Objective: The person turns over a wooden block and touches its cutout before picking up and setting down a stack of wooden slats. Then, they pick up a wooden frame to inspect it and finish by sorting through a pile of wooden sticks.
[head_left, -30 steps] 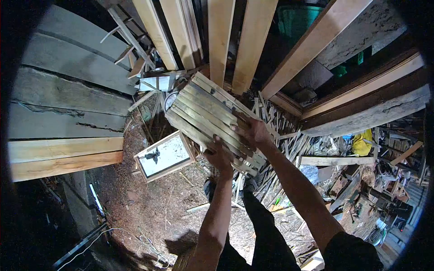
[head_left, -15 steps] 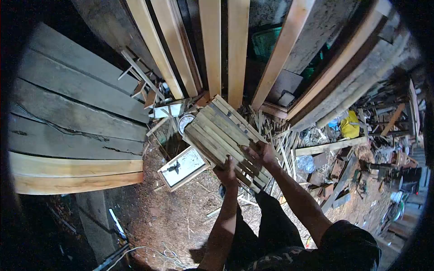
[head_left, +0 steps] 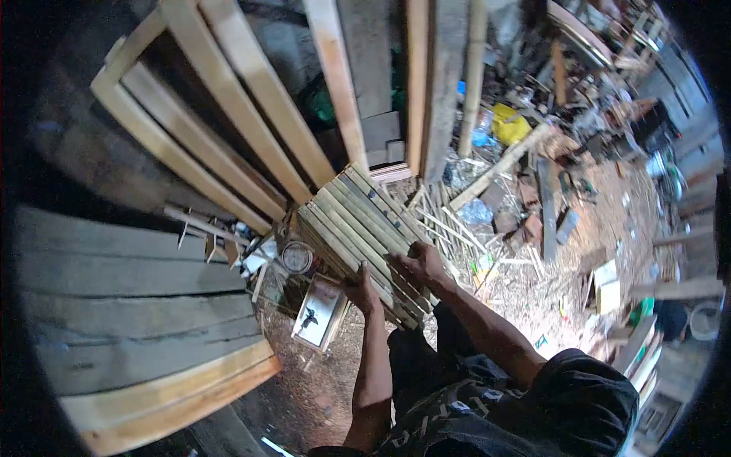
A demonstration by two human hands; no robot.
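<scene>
The far edge of the picture is blurred and dark, so the leaning planks [head_left: 228,122] there are hard to read. A bundle of pale wooden slats [head_left: 362,228] sits tilted between both hands. The left hand [head_left: 358,288] grips its near lower edge; the right hand [head_left: 419,266] presses fingers on top. A round clock [head_left: 296,257] lies just left.

Both my arms are stretched forward and down in front of me, bare from the short sleeves on. My left hand [head_left: 360,287] sits lower and nearer, wrist straight, fingers curled up and closed in a grip with the thumb on top. My right hand [head_left: 417,264] lies a little further out, palm down, fingers spread and bent over in a clasp. The two hands are close together, not touching.
</scene>
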